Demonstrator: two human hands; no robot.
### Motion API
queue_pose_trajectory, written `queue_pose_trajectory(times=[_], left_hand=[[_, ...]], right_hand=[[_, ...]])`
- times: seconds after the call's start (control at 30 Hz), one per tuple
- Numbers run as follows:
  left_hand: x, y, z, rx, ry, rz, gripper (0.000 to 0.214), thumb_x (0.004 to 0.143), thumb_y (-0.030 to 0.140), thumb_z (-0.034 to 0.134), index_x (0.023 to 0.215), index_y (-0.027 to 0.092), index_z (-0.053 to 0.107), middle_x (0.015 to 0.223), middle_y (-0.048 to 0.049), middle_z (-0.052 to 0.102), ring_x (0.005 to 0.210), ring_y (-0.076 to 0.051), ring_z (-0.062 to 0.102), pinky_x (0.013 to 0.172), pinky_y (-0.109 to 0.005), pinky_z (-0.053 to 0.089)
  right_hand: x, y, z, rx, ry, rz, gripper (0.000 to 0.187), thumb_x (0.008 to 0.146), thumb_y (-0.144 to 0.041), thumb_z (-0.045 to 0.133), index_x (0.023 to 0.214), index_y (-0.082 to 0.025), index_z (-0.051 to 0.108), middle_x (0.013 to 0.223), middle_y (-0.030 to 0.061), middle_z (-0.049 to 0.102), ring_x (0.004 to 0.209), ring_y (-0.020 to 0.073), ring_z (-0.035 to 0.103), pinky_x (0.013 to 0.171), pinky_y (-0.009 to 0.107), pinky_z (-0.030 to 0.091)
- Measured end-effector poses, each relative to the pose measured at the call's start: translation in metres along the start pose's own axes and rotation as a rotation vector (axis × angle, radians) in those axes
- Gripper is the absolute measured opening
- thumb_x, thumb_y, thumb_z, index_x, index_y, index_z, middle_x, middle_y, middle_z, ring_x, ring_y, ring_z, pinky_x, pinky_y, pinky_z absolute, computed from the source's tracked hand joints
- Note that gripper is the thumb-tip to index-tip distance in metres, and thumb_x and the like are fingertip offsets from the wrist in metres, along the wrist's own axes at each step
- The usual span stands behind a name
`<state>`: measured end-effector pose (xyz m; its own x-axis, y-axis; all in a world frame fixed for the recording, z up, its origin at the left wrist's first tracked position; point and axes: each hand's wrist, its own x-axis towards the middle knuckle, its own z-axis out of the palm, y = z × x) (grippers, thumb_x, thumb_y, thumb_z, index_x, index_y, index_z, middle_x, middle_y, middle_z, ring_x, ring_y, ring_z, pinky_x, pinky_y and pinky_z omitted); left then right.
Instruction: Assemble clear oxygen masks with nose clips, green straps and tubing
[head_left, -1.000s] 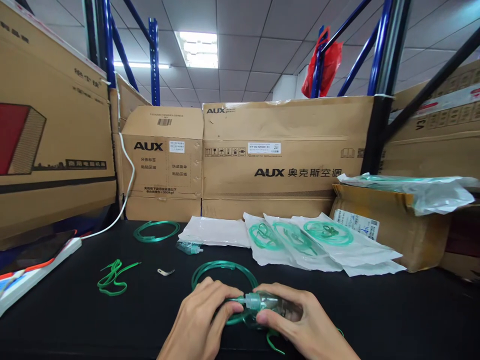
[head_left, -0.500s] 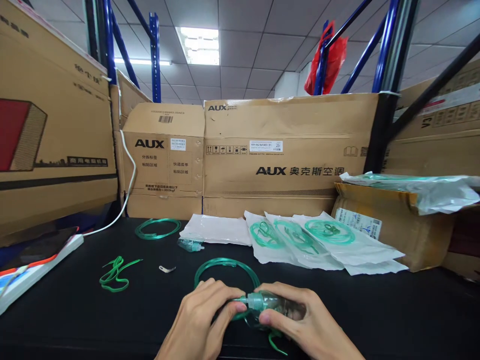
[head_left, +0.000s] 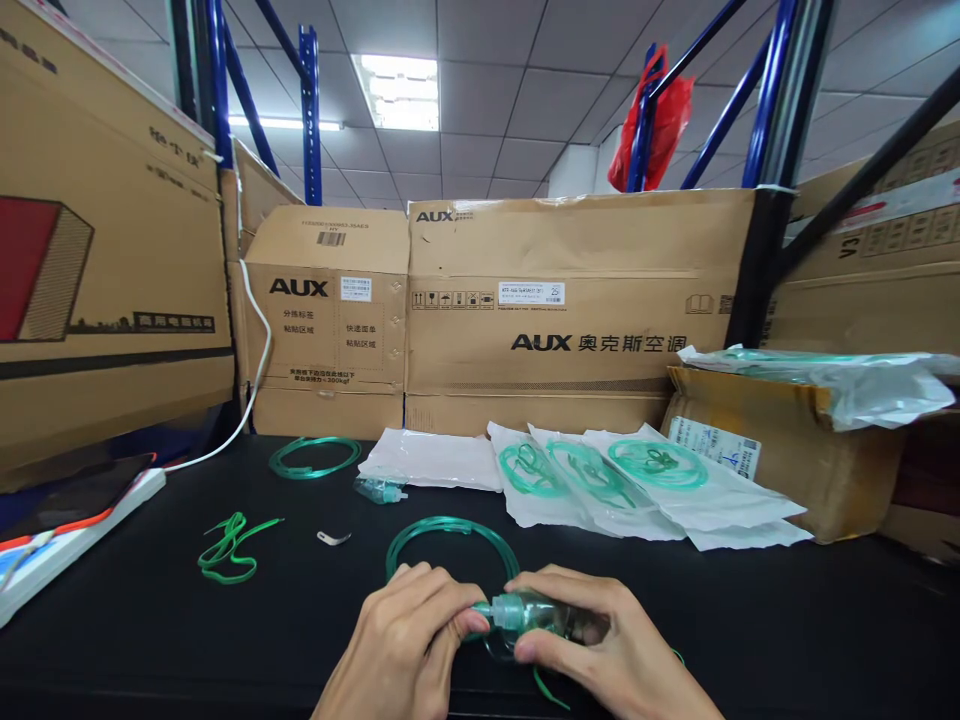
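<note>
Green cord, left of the frame: you have this loop of cord (head_left: 227, 548) lying well apart from your hands; leave it there so it cannot snag.
Metal piece, left of centre: the small metal piece (head_left: 331, 539) lies on the black table (head_left: 322, 630); keep your left wrist clear of it.
Left hand, lower centre: your left hand (head_left: 405, 630) pinches the tube end between thumb and forefinger, close to the nozzle. Gripping this near the end should stop the soft tube buckling as you push.
Tubing, centre: the coiled tubing (head_left: 450, 524) lies just beyond your left hand; let it lie slack so it does not pull sideways.
Connector, right of the left fingertips: the pale green connector (head_left: 508, 610) points left, toward the tube end. Your fingers hide how far the tube is seated, so I'd check by feel, with a slight twist and a light tug.
Mask, lower centre right: your right hand (head_left: 611, 640) wraps the clear mask (head_left: 544, 612), thumb on the near side and fingers across the far side. Brace it near the connector, since squeezing the soft shell could bend it off line.
</note>
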<state>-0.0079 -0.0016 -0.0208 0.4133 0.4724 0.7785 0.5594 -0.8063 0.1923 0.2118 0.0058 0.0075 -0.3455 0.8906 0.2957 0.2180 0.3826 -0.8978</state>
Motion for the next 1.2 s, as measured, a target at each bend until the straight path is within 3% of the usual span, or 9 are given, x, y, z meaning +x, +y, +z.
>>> queue_pose_trajectory(times=[0.37,0.6,0.83,1.2], left_hand=[[-0.0019,-0.0003,0.0031,-0.011,-0.065,-0.103,0.019,0.101,0.011,0.048,0.102,0.022,0.064,0.091,-0.0002,0.073,0.079,-0.019,0.067,0.074,-0.031,0.047],[0.0032,0.0038,-0.0025,-0.095,-0.104,-0.152,0.024,0.102,0.012,0.044,0.097,0.023,0.065,0.085,0.0017,0.072,0.073,-0.018,0.064,0.069,-0.030,0.046],[0.0016,0.0035,-0.0036,-0.138,-0.138,-0.236,0.019,0.102,0.014,0.049,0.101,0.025,0.065,0.094,0.0025,0.073,0.087,-0.017,0.068,0.077,-0.027,0.050],[0.0016,0.0025,-0.0014,-0.133,-0.105,-0.210,0.018,0.101,0.013,0.050,0.100,0.024,0.065,0.093,0.0011,0.072,0.084,-0.018,0.067,0.077,-0.028,0.051]], right_hand=[[0.0012,0.0046,-0.0013,-0.146,0.033,-0.044,0.030,0.074,-0.045,0.086,0.096,-0.025,0.083,0.084,0.0014,0.072,0.079,0.0202,0.062,0.068,0.027,0.046],[0.0018,-0.0010,0.0005,-0.090,0.004,-0.032,0.023,0.075,-0.044,0.085,0.087,-0.024,0.082,0.080,0.0001,0.068,0.076,0.0185,0.058,0.065,0.025,0.043],[0.0006,0.0007,0.0010,-0.092,0.024,-0.029,0.024,0.073,-0.042,0.086,0.089,-0.024,0.082,0.080,0.0004,0.069,0.076,0.0192,0.060,0.066,0.025,0.045],[0.0012,0.0021,0.0000,-0.084,0.015,0.004,0.021,0.075,-0.037,0.083,0.092,-0.024,0.082,0.083,0.0013,0.073,0.078,0.0199,0.062,0.068,0.026,0.048]])
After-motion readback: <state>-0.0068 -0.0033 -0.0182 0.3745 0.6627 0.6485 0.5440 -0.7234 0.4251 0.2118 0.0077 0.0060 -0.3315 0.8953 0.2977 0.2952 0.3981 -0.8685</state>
